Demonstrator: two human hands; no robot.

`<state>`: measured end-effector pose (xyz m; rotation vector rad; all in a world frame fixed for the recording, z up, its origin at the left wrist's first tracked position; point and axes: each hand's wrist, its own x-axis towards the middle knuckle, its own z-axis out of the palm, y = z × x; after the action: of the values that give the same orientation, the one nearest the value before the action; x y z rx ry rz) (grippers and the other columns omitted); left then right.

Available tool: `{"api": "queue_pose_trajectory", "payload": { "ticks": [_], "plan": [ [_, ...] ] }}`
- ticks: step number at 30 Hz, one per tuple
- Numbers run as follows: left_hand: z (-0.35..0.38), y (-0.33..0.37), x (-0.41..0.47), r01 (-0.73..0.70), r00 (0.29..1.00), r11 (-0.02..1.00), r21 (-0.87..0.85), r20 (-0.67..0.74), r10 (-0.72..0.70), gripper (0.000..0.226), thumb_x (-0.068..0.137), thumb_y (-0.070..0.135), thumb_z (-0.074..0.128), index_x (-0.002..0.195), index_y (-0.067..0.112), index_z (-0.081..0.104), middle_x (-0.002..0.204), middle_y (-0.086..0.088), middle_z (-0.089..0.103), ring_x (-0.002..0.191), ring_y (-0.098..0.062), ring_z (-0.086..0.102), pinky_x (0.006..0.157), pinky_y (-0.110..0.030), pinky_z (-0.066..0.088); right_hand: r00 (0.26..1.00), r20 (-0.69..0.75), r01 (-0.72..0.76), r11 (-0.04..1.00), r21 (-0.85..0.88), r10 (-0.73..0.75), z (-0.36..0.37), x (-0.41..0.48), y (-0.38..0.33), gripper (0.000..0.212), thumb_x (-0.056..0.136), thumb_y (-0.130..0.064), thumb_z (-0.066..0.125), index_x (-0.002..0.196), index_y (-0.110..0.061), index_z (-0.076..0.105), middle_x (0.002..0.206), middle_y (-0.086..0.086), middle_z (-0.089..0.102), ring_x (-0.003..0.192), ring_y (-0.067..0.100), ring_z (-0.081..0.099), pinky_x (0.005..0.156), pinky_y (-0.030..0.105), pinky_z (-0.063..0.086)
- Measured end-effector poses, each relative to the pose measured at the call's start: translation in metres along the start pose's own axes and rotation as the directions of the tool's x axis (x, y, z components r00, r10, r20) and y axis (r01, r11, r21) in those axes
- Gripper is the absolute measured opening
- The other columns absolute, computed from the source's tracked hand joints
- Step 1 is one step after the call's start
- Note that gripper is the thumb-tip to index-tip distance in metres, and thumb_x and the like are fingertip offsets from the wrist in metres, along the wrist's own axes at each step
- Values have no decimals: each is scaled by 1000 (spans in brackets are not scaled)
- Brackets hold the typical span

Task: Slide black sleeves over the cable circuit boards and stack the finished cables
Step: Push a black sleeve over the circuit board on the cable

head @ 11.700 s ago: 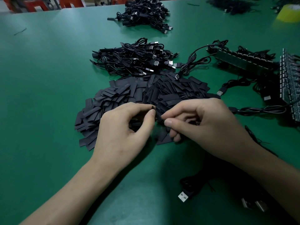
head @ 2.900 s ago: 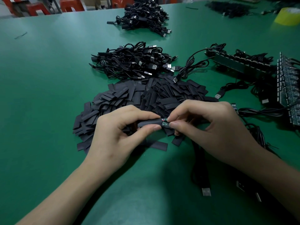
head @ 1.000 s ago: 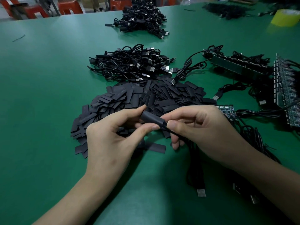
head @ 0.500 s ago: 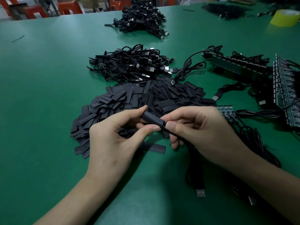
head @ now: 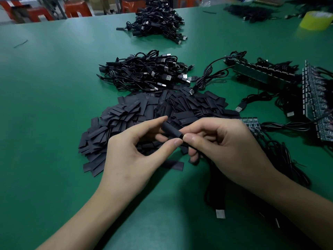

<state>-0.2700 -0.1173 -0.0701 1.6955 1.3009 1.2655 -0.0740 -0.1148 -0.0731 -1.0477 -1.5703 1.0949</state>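
Your left hand [head: 133,159] pinches the black sleeve [head: 171,129] between thumb and forefinger, its far end tilted up toward eleven o'clock. Your right hand [head: 221,147] pinches at the near end, thumbs almost touching. The cable [head: 213,184] drops toward six, with its USB plug [head: 220,213] on the green table [head: 45,105]. The loose sleeve pile [head: 144,109] lies just beyond your hands at twelve, and the stack of finished cables [head: 144,73] is past it. Circuit board panels [head: 317,101] sit at three, a yellow tape roll [head: 317,20] at one.

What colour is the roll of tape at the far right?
The tape roll is yellow, head view.
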Motion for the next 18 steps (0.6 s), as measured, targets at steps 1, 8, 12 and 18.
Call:
{"api": "queue_pose_trajectory", "payload": {
  "ticks": [1,8,12,18],
  "plan": [
    [0,0,0,10,1000,1000,7,-7,-10,51,70,44,80,117,26,75,84,9,76,75,-2,72,77,-14,54,1000,-3,-4,1000,7,4,0,0,0,11,94,-9,69,96,-17,77,68,7,70,59,21,70,58,27,57],
    [0,-6,3,70,996,988,-139,-45,-77,20,76,32,77,96,25,78,84,4,79,76,-11,75,75,-21,57,998,6,-68,997,39,68,-1,1,1,12,95,-9,67,93,-16,76,69,9,71,60,22,71,57,20,53],
    [-5,-6,6,194,980,887,-418,45,-193,19,76,25,75,88,10,79,79,-9,78,69,-11,73,67,-18,57,992,72,-101,995,9,100,-6,4,-2,8,96,-12,67,97,-17,74,76,9,75,69,19,74,66,28,60],
    [-12,-8,12,189,972,780,-597,2,-233,11,75,24,75,84,20,80,73,-3,74,66,-10,70,67,-19,56,951,268,-87,965,-248,154,-31,9,-14,21,89,-41,74,108,-33,72,97,-3,75,89,17,73,86,37,58]
  ]
}}
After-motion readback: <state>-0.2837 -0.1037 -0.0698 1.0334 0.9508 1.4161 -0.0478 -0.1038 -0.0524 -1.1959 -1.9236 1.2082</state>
